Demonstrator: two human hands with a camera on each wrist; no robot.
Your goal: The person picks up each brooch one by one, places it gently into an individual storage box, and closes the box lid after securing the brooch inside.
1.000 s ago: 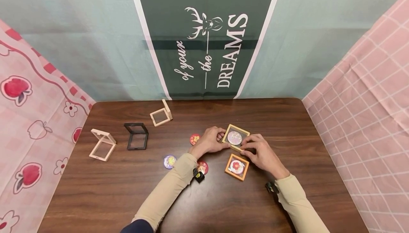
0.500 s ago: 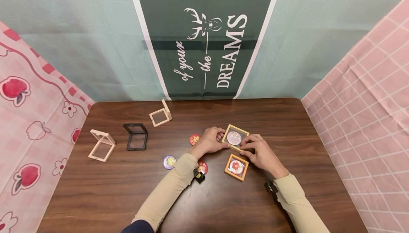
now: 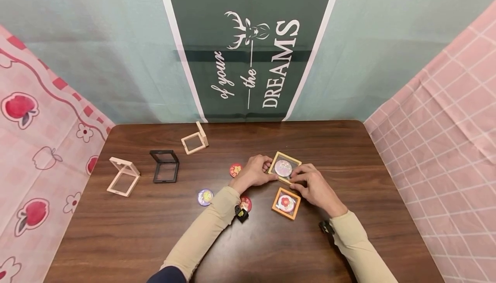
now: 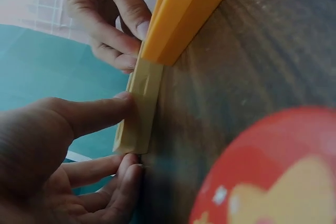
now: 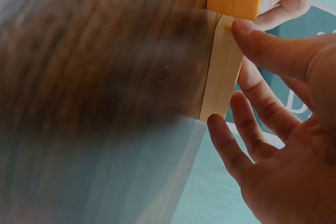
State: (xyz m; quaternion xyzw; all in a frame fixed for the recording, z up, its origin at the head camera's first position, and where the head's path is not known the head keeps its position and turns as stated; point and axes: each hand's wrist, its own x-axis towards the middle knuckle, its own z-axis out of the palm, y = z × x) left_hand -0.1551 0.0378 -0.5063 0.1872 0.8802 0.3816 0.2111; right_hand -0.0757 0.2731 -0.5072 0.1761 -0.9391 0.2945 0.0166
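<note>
A square yellow display frame (image 3: 289, 157) lies on the table, a round pale-lilac badge (image 3: 283, 168) behind its clear film. My left hand (image 3: 253, 172) grips its left corner, thumb on the near edge and fingers by the left side. At the right corner my right hand (image 3: 317, 187) pinches it between thumb and fingers. In the left wrist view the yellow frame (image 4: 139, 111) appears edge-on, its two halves together. Just nearer me lies an orange frame (image 3: 283, 215), holding a badge with a red flower (image 3: 286, 203).
Two red badges (image 3: 235, 170) and a purple badge (image 3: 205, 197) lie around my left forearm, one red badge partly hidden by it. Farther left stand a black frame (image 3: 166, 181) and two cream frames (image 3: 123, 162), all hinged open. A curtain (image 3: 248, 110) hangs behind the table.
Along the near edge, the yellow frame's raised part has come down flush. Both hands keep nearly the same place on it.
</note>
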